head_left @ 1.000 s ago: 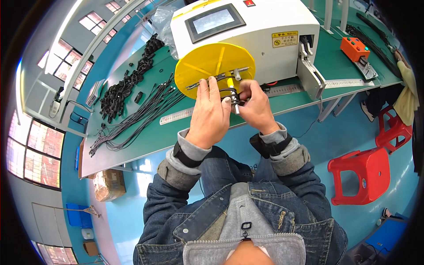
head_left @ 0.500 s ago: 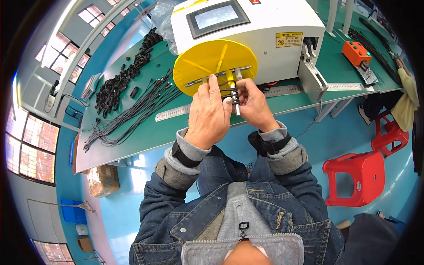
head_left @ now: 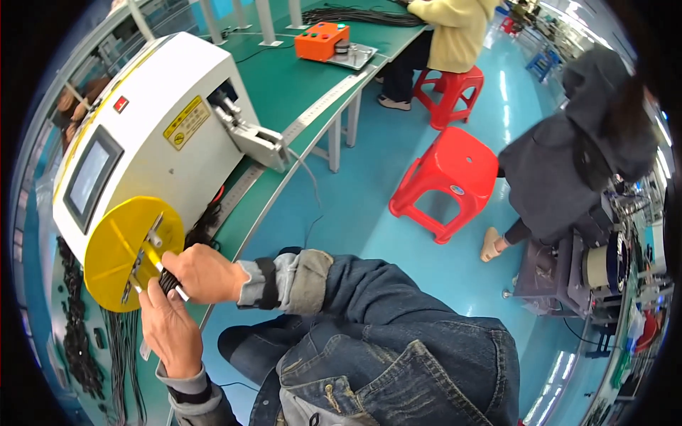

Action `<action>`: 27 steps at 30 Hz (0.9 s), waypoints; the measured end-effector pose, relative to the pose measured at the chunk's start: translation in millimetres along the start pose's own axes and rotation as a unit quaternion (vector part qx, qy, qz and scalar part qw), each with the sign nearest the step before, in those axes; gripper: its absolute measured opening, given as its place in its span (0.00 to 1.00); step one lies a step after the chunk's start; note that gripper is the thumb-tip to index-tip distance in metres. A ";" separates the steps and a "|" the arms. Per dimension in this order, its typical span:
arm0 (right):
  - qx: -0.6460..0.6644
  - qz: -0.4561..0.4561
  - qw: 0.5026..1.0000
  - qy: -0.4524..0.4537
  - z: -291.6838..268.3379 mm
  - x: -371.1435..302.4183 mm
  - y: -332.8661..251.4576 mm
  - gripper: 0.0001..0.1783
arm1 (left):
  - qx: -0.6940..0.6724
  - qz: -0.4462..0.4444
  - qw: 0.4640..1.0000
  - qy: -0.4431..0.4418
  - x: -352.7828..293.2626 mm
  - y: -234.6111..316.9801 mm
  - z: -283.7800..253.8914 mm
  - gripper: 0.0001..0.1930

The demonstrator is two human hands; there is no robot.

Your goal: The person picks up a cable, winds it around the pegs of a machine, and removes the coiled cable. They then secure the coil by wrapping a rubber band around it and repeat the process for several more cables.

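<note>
A coil of black cable point(head_left: 169, 282) is wrapped round a post that sticks out from a yellow disc point(head_left: 114, 245) on the front of a white machine point(head_left: 160, 138). My right hand point(head_left: 206, 273) is closed on the coil from its right side, thumb and fingers bent. Below it, my left hand point(head_left: 170, 332) presses its fingers against the coil and the post's lower side, with fingertips close to the disc's slotted bar. Part of the coil is hidden behind my fingers.
Loose black cables point(head_left: 124, 355) and a pile of black coils point(head_left: 79, 341) lie on the green table point(head_left: 273, 92). An orange control box point(head_left: 322, 42) stands farther along. Red stools point(head_left: 458, 167) stand on the floor; a person in dark clothes point(head_left: 561, 167) is at right, another in yellow point(head_left: 458, 32) beyond.
My view has swung to the right, so the machine now appears at the left and more of the room shows. Both hands remain at the coil on the post.
</note>
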State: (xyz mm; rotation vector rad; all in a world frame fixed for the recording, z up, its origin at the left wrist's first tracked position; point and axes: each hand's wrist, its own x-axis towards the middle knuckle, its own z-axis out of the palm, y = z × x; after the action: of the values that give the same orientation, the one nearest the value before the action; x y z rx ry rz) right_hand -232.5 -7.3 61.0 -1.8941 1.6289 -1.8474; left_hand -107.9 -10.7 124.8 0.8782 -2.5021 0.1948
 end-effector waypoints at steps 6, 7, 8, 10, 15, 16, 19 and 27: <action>0.021 0.011 0.999 0.027 0.5 3.5 -6.5 0.11 | -0.004 0.001 1.000 0.006 -3.6 -8.6 1.5 0.13; 0.018 0.015 0.999 0.023 -2.2 4.4 -8.0 0.10 | -0.007 0.002 1.000 0.001 -3.8 -8.9 0.2 0.13; 0.016 0.019 1.000 0.019 -5.0 4.0 -9.4 0.10 | -0.011 0.004 1.000 -0.005 -4.6 -8.8 -1.3 0.13; 0.027 0.022 0.999 0.012 -13.3 -3.9 -14.8 0.10 | -0.018 0.008 1.000 -0.011 -8.8 -6.1 -3.8 0.13; 0.075 0.024 0.996 -0.030 -24.8 -32.9 -35.8 0.10 | -0.007 0.027 1.000 0.004 -45.6 18.5 -10.1 0.14; 0.078 0.021 0.996 -0.037 -26.9 -36.8 -39.4 0.09 | -0.011 0.022 1.000 0.007 -52.2 26.5 -11.6 0.14; 0.045 0.027 0.997 -0.059 -27.4 -49.5 -40.8 0.09 | -0.024 -0.005 1.000 0.008 -62.5 35.6 -5.7 0.14; -0.024 0.074 0.989 -0.127 -18.6 -68.4 -27.9 0.08 | -0.065 -0.074 0.995 -0.001 -80.0 37.0 27.9 0.16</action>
State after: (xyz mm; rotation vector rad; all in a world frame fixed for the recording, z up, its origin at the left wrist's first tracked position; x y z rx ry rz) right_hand -211.5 61.5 36.1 -1.8777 1.6871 -1.4580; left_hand -87.3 54.6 62.7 1.0045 -2.4087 -0.0168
